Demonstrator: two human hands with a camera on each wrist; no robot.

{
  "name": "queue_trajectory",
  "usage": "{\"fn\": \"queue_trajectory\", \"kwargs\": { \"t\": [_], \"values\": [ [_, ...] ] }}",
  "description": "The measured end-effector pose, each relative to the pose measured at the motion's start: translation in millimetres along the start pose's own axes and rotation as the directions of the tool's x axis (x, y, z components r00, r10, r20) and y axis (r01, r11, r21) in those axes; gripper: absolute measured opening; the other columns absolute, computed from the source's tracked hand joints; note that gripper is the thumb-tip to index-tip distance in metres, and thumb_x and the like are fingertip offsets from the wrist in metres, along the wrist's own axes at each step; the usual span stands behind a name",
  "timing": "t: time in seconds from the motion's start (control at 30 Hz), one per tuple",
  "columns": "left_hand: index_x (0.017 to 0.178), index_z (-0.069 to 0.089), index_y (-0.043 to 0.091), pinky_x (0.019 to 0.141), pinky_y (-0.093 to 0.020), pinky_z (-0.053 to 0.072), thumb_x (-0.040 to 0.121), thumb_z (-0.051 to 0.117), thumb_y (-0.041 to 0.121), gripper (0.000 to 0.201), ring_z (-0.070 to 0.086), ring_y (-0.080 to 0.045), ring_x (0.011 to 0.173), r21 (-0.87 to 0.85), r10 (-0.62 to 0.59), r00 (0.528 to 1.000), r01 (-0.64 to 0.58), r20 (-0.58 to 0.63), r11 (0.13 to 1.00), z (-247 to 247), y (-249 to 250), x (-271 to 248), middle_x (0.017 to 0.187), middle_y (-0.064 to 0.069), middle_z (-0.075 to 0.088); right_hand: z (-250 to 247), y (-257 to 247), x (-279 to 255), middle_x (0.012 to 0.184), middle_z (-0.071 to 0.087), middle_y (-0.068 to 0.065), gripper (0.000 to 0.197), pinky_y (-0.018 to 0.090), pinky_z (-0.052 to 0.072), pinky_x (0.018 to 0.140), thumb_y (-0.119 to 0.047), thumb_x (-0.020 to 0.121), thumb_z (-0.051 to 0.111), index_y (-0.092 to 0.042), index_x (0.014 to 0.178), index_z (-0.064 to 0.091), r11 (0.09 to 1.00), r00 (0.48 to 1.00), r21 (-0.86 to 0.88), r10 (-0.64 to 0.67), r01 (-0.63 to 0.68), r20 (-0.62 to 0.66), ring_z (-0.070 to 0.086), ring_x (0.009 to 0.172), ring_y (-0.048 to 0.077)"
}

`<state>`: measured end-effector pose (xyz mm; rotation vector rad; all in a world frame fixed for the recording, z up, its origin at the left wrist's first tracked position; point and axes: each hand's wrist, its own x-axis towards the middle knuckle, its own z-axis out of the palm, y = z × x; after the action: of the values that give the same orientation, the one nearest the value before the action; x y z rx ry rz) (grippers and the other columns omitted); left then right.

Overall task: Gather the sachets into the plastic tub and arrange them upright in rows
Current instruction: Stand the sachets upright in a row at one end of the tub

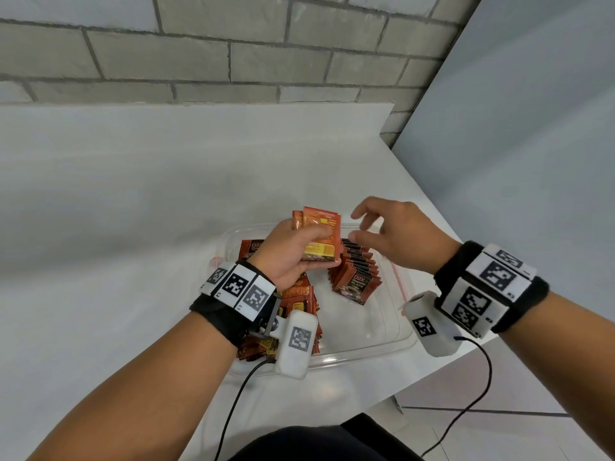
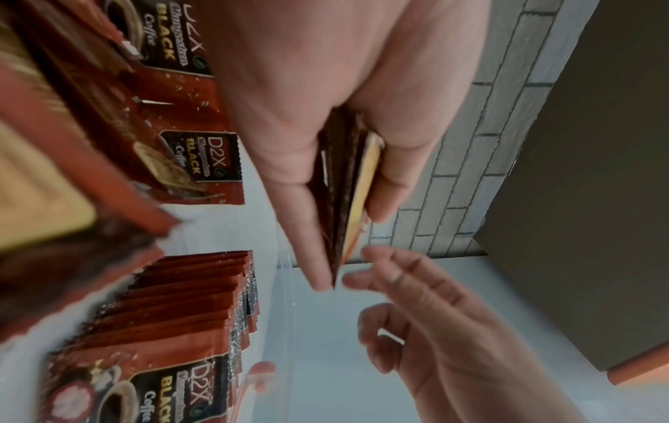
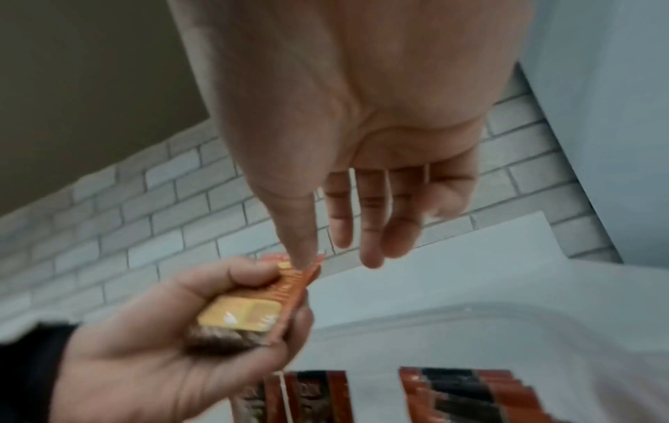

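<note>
My left hand [image 1: 296, 251] grips a small stack of orange-brown coffee sachets [image 1: 321, 236] above the clear plastic tub [image 1: 396, 331]; in the left wrist view thumb and fingers clamp the stack of sachets [image 2: 347, 194] edge-on. My right hand [image 1: 382, 231] hovers just right of the stack with fingers spread and relaxed, holding nothing; in the right wrist view its thumb tip lies at the top corner of the held sachets [image 3: 260, 303]. A row of upright sachets [image 1: 356, 271] stands in the tub's right half. A loose pile of sachets [image 1: 299, 311] lies in its left half under my left wrist.
The tub sits near the right corner of a white table [image 1: 116, 211], whose edge [image 1: 466, 347] runs close by it. A brick wall [image 1: 199, 51] rises behind. Cables from both wrist cameras hang over the front edge.
</note>
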<state>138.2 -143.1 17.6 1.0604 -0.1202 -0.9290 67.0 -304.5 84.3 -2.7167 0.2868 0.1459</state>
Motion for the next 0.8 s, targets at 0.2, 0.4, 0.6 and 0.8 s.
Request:
{"fn": "queue_trajectory", "kwargs": {
  "t": [0.2,0.4,0.6,0.8],
  "values": [
    [0.102,0.065,0.013,0.079,-0.044,0.058,0.086,0.065,0.013,0.016,0.071,-0.025,0.089,0.074,0.000,0.999,-0.003,0.046,0.997,1,-1,-2,0.095,-0.010,0.072,12,-5,-2,0.095,0.062,-0.007,0.033,0.009,0.043,0.060,-0.024,0.088,0.067,-0.025,0.120,0.058,0.958,0.999,0.284,-0.029,0.039,-0.040,0.060,0.070,0.009],
    [0.106,0.063,0.014,0.081,-0.041,0.055,0.075,0.060,0.047,0.046,0.067,-0.019,0.082,0.014,-0.005,1.000,0.004,0.029,1.000,2,2,-1,0.091,-0.008,0.070,8,2,1,0.077,0.063,-0.003,0.019,0.016,0.043,0.052,-0.017,0.081,0.074,-0.025,0.080,0.058,0.894,0.976,0.446,0.063,0.037,-0.206,0.053,0.059,0.009],
    [0.104,0.063,0.010,0.075,-0.036,0.055,0.077,0.062,0.038,0.039,0.064,-0.017,0.074,-0.117,0.026,1.000,-0.026,0.004,0.993,2,3,0,0.087,-0.008,0.067,13,0,-9,0.078,0.056,-0.006,0.026,0.012,0.039,0.061,-0.010,0.076,0.077,-0.025,0.073,0.056,0.951,0.943,0.246,-0.107,0.190,-0.316,0.051,0.064,0.012],
    [0.106,0.061,0.002,0.092,-0.050,0.050,0.087,0.056,-0.005,0.020,0.064,-0.032,0.100,-0.066,0.056,0.995,-0.061,-0.078,0.996,2,1,0,0.104,-0.018,0.067,19,0,-9,0.086,0.047,-0.010,0.022,0.006,0.036,0.066,-0.019,0.074,0.081,-0.020,0.093,0.069,0.955,0.969,0.194,-0.200,0.226,-0.147,0.046,0.073,0.002]
  ]
}}
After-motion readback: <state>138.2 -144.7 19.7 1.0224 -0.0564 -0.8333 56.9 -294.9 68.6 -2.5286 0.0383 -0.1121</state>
